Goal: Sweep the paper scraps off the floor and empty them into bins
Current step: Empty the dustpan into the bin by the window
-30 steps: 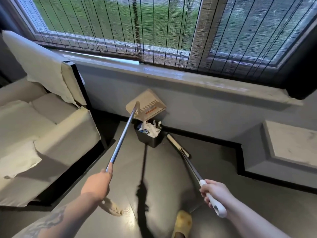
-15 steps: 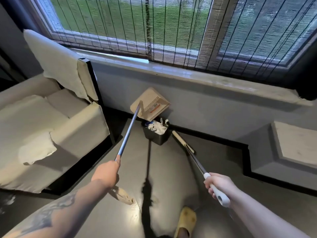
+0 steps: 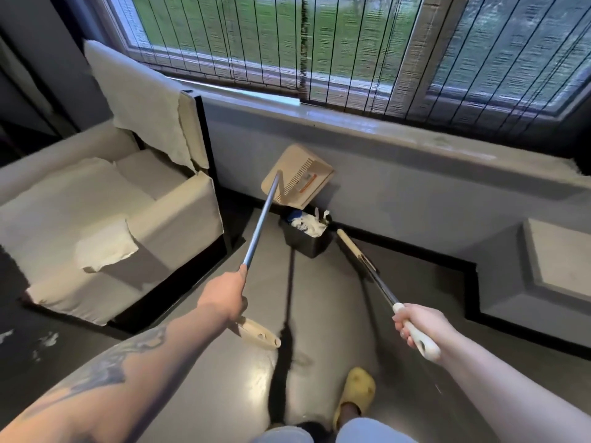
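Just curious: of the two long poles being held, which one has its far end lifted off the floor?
The dustpan pole in the left hand: its pan hangs tipped above the bin. The broom stays low.

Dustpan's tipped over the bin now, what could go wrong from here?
The bin already looks heaped with scraps, so more may spill onto the floor. The dustpan, held by the left hand far down its pole, may wobble off target. The broom in the right hand lies beside the bin and could knock it.
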`<control>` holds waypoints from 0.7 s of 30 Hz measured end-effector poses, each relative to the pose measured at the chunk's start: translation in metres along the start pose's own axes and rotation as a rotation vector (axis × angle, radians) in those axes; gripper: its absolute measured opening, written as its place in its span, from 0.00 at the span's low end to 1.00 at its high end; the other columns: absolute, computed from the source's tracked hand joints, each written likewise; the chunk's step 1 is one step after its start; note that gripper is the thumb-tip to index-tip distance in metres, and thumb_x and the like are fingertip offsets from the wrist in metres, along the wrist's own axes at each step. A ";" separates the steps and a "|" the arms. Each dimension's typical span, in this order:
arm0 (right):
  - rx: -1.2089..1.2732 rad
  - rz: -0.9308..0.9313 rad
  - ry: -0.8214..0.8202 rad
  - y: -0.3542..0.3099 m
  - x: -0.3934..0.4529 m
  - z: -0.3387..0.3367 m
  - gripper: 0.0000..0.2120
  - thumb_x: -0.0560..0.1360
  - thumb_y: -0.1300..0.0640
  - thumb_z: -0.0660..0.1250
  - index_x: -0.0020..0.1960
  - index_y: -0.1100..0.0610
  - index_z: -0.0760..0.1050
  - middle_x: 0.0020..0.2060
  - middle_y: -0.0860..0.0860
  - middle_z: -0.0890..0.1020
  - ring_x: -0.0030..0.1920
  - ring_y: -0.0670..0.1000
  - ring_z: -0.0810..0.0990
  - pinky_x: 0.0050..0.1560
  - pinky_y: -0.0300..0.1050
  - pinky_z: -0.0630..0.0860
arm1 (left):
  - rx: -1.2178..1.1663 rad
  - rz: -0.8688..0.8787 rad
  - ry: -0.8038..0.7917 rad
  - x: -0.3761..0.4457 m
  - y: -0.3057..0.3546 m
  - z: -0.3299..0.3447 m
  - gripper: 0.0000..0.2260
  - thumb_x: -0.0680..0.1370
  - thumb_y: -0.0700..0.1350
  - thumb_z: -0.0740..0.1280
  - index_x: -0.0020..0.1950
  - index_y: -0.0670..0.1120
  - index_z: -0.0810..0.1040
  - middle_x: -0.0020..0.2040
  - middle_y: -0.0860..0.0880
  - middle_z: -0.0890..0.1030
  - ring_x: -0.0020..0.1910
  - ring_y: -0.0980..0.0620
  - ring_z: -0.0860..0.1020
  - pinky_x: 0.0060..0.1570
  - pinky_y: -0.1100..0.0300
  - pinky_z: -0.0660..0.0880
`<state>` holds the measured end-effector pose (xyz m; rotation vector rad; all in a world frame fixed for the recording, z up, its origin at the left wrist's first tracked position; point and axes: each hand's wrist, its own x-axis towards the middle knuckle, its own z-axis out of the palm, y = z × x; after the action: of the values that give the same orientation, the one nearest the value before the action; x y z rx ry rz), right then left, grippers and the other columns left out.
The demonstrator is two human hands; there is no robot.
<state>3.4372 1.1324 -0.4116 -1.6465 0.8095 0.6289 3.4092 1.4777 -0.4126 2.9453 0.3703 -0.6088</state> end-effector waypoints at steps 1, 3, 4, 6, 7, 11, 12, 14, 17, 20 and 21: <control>0.001 -0.002 0.000 0.002 -0.002 0.001 0.06 0.71 0.71 0.63 0.42 0.63 0.76 0.29 0.58 0.74 0.19 0.48 0.69 0.19 0.34 0.65 | -0.005 -0.003 0.006 -0.002 -0.001 -0.001 0.28 0.75 0.40 0.64 0.74 0.49 0.64 0.44 0.48 0.74 0.40 0.45 0.76 0.43 0.53 0.77; -0.001 -0.009 0.003 0.007 -0.005 0.003 0.05 0.71 0.71 0.63 0.42 0.63 0.76 0.29 0.58 0.73 0.19 0.48 0.69 0.19 0.34 0.65 | -0.025 -0.003 0.018 -0.005 -0.004 0.000 0.25 0.74 0.41 0.65 0.71 0.48 0.67 0.44 0.48 0.75 0.41 0.45 0.76 0.42 0.53 0.76; 0.000 -0.012 0.006 0.009 -0.007 0.004 0.05 0.71 0.71 0.63 0.42 0.63 0.76 0.29 0.58 0.73 0.19 0.47 0.69 0.18 0.34 0.65 | -0.043 -0.002 0.027 -0.007 -0.005 0.000 0.23 0.74 0.41 0.65 0.68 0.48 0.69 0.44 0.48 0.76 0.41 0.44 0.77 0.41 0.53 0.76; 0.007 -0.017 0.017 0.014 -0.009 0.007 0.05 0.71 0.70 0.63 0.42 0.64 0.76 0.30 0.58 0.73 0.19 0.47 0.69 0.18 0.34 0.65 | -0.073 0.001 0.039 -0.009 -0.007 -0.001 0.17 0.74 0.42 0.66 0.62 0.47 0.71 0.44 0.48 0.77 0.41 0.44 0.77 0.40 0.54 0.74; 0.009 -0.021 0.022 0.016 -0.011 0.007 0.05 0.71 0.70 0.63 0.43 0.64 0.76 0.30 0.58 0.73 0.19 0.47 0.69 0.19 0.34 0.65 | -0.089 0.003 0.042 -0.010 -0.007 -0.001 0.16 0.73 0.42 0.67 0.60 0.47 0.72 0.44 0.48 0.78 0.41 0.45 0.77 0.39 0.55 0.73; 0.013 -0.030 0.036 0.025 -0.017 0.009 0.05 0.71 0.70 0.63 0.42 0.64 0.75 0.30 0.58 0.73 0.19 0.47 0.68 0.19 0.34 0.65 | -0.160 0.005 0.058 -0.019 -0.002 -0.004 0.11 0.73 0.41 0.68 0.54 0.47 0.74 0.46 0.47 0.79 0.41 0.45 0.75 0.40 0.56 0.71; 0.018 -0.031 0.036 0.029 -0.020 0.010 0.05 0.71 0.71 0.63 0.42 0.64 0.75 0.30 0.58 0.73 0.18 0.47 0.68 0.18 0.34 0.65 | -0.186 0.001 0.060 -0.024 0.000 -0.005 0.10 0.73 0.41 0.69 0.52 0.47 0.74 0.46 0.47 0.78 0.41 0.45 0.75 0.40 0.56 0.71; 0.035 -0.029 0.030 0.034 -0.027 0.010 0.05 0.71 0.71 0.63 0.43 0.64 0.75 0.30 0.58 0.73 0.19 0.47 0.69 0.18 0.34 0.65 | -0.249 -0.015 0.066 -0.034 0.003 -0.008 0.10 0.73 0.41 0.70 0.52 0.47 0.76 0.47 0.47 0.79 0.43 0.46 0.76 0.41 0.56 0.72; 0.061 -0.028 0.026 0.041 -0.038 0.007 0.06 0.71 0.71 0.63 0.45 0.64 0.76 0.30 0.58 0.73 0.20 0.48 0.69 0.19 0.34 0.65 | -0.358 -0.035 0.082 -0.048 0.011 -0.016 0.21 0.73 0.40 0.72 0.66 0.48 0.78 0.47 0.49 0.77 0.47 0.48 0.78 0.43 0.59 0.71; 0.051 -0.032 0.030 0.047 -0.048 0.000 0.07 0.71 0.71 0.63 0.47 0.67 0.78 0.32 0.59 0.73 0.23 0.49 0.69 0.19 0.35 0.65 | -0.440 -0.056 0.076 -0.065 0.020 -0.023 0.24 0.73 0.40 0.74 0.69 0.46 0.77 0.49 0.49 0.78 0.45 0.51 0.77 0.42 0.61 0.71; 0.042 -0.035 0.028 0.051 -0.051 -0.003 0.08 0.71 0.71 0.63 0.49 0.69 0.77 0.32 0.59 0.73 0.23 0.50 0.69 0.19 0.35 0.65 | -0.447 -0.058 0.074 -0.072 0.023 -0.023 0.24 0.73 0.41 0.74 0.69 0.46 0.77 0.49 0.49 0.78 0.45 0.51 0.78 0.43 0.60 0.72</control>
<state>3.3658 1.1325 -0.4028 -1.6310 0.8071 0.5625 3.3599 1.4437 -0.3614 2.5392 0.5238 -0.3648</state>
